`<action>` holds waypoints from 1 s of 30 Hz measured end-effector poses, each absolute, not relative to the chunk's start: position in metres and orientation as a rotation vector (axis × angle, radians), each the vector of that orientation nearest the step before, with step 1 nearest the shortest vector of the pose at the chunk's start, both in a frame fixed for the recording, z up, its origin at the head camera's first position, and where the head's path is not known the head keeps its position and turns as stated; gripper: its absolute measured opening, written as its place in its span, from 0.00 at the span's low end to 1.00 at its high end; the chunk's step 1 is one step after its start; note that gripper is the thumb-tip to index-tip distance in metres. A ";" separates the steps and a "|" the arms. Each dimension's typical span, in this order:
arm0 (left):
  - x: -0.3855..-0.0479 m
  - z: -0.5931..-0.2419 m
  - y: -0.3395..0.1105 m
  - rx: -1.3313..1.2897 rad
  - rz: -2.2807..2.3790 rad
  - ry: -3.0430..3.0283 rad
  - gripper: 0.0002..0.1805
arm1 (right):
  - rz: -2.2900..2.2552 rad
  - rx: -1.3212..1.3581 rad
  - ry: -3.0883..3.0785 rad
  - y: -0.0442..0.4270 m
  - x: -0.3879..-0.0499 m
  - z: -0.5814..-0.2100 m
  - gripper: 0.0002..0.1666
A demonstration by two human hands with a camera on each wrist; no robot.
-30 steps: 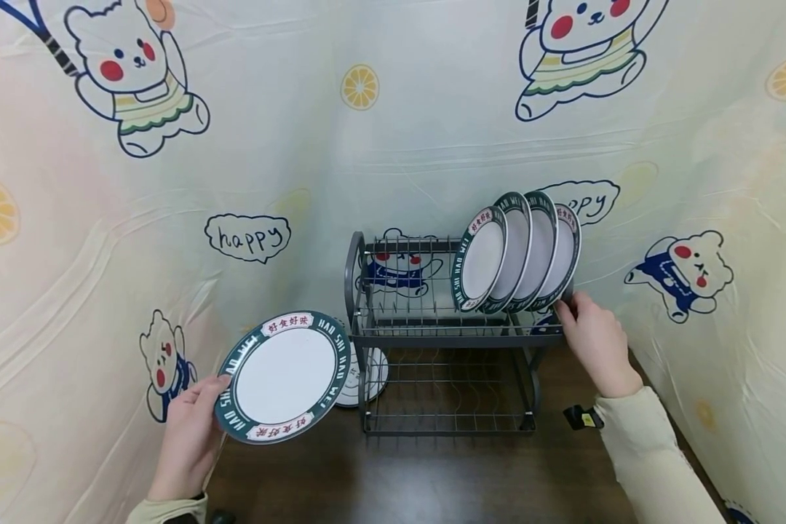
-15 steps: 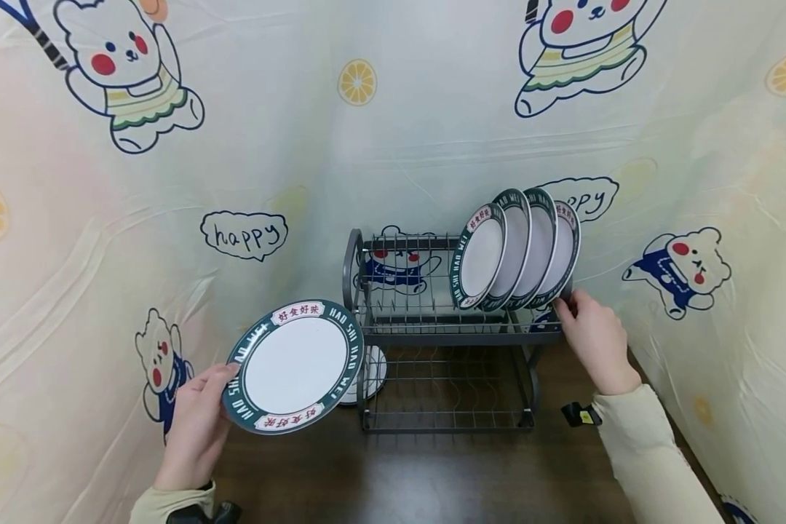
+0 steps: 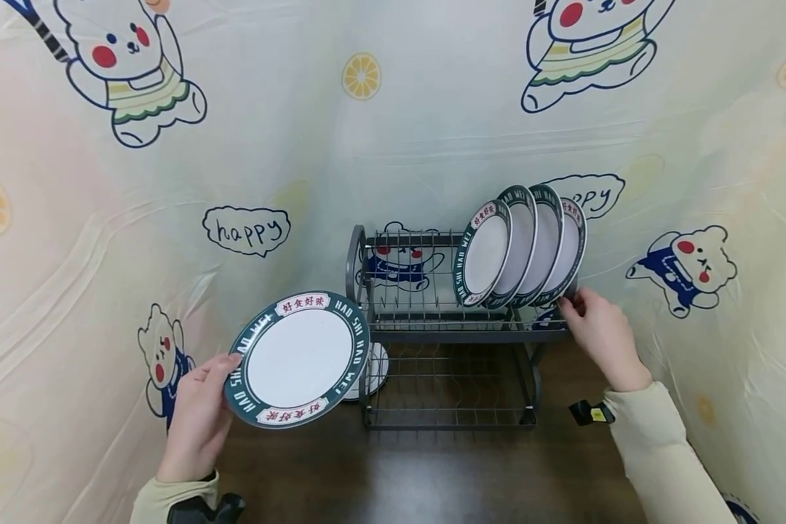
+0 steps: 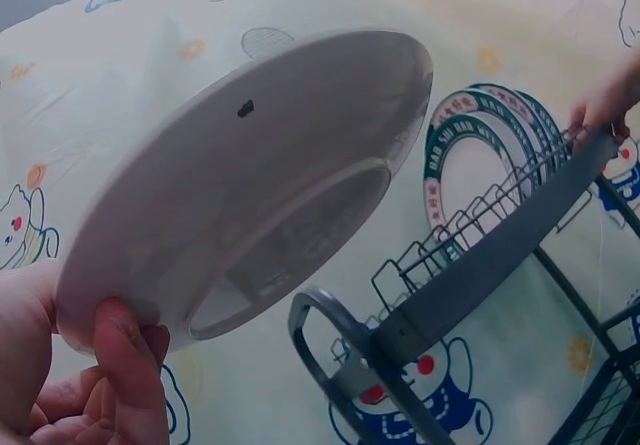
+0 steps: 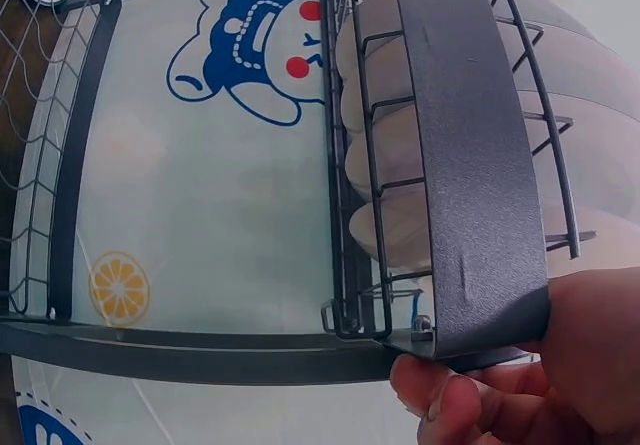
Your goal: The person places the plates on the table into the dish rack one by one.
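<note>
My left hand (image 3: 199,415) pinches the left rim of a white plate (image 3: 299,360) with a green lettered border. The plate is tilted in the air, just left of the dark metal dish rack (image 3: 458,338). From the left wrist view, thumb and fingers clasp its edge and the pale underside (image 4: 270,185) shows. My right hand (image 3: 599,336) grips the right end of the rack's upper tier; in the right wrist view its fingers curl round the frame corner. Several matching plates (image 3: 485,253) stand on edge in the right half of the upper tier.
Behind the rack's lower left leg lies a white round dish (image 3: 375,370), partly hidden. The rack's lower tier (image 3: 452,393) is wire mesh above a dark brown surface (image 3: 432,473). A printed cloth (image 3: 327,160) hangs behind and along both sides.
The left hand has brought its plate a little up and to the right, closer to the rack. The right hand keeps its grip on the rack's end, and the standing plates stay put.
</note>
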State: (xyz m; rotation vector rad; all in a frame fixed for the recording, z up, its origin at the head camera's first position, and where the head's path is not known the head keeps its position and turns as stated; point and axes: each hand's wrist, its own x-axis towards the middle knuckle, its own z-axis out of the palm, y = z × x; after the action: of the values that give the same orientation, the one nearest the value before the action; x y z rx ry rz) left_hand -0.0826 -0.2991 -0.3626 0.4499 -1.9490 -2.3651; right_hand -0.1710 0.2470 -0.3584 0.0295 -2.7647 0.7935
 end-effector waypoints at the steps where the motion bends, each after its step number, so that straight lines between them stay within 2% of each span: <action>1: -0.083 -0.362 -0.299 0.448 -2.373 -1.941 0.16 | 0.799 0.029 -2.770 0.247 -0.171 -0.357 0.20; 11: -0.087 -0.359 -0.289 0.402 -2.385 -1.920 0.17 | 0.815 0.067 -2.772 0.249 -0.164 -0.358 0.20; 16: -0.088 -0.358 -0.284 0.372 -2.371 -1.937 0.16 | 0.842 0.019 -2.740 0.250 -0.157 -0.363 0.23; 30: -0.090 -0.352 -0.261 0.275 -2.334 -1.972 0.17 | 0.804 -0.086 -2.435 0.233 -0.130 -0.358 0.22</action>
State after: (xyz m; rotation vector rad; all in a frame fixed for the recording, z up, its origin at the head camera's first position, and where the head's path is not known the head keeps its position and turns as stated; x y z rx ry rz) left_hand -0.0898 -0.2614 -0.3521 0.2746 -1.9716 -2.3341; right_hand -0.1295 0.2334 -0.3580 -0.0860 -2.4345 0.8043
